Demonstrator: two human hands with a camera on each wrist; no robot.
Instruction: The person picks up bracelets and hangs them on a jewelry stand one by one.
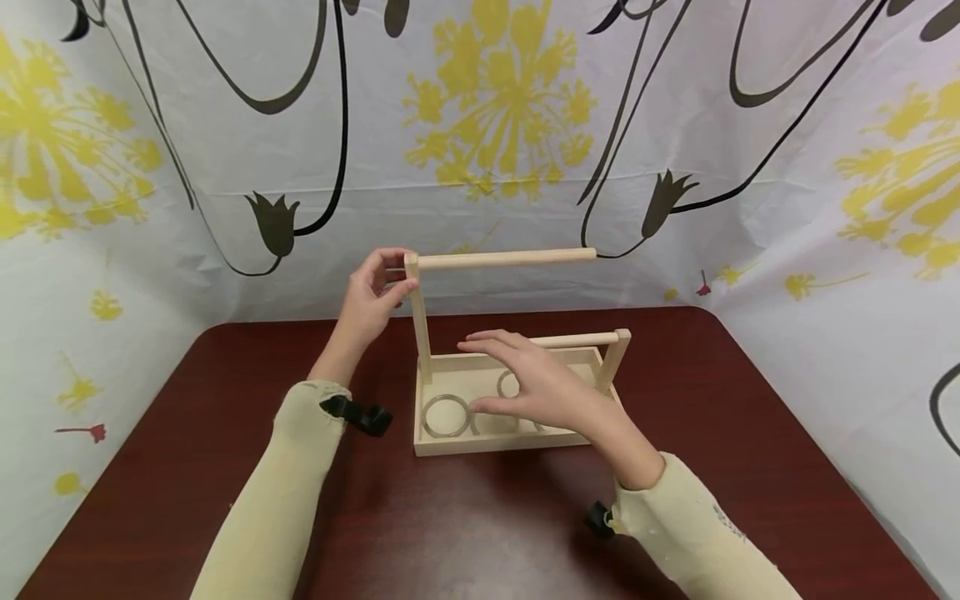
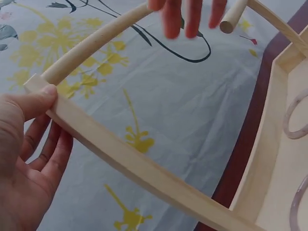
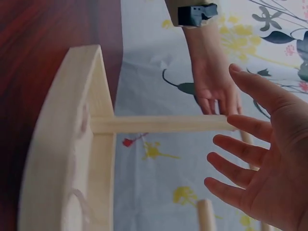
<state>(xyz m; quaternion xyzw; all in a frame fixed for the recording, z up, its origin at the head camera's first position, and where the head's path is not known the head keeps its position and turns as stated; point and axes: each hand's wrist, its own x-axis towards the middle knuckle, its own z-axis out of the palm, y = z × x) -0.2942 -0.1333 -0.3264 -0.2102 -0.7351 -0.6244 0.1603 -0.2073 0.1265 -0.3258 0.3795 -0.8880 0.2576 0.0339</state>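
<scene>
A pale wooden tray (image 1: 495,447) stands on the table, with thin grey rings (image 1: 447,416) lying in it. At its left side rises a tall wooden post (image 1: 420,321), from whose top a long dowel (image 1: 510,259) runs right to a free end. My left hand (image 1: 372,296) pinches the top of that post, its thumb in front and fingers behind in the left wrist view. Over the tray, my right hand (image 1: 528,375) hovers with fingers spread and nothing in them. Behind it, a shorter post (image 1: 613,360) at the tray's right carries a second dowel (image 1: 577,340).
The dark red-brown table (image 1: 465,517) has a rounded far edge. A white cloth (image 1: 360,158) with yellow flowers and dark stems hangs behind and at both sides. Small black devices are strapped at both wrists.
</scene>
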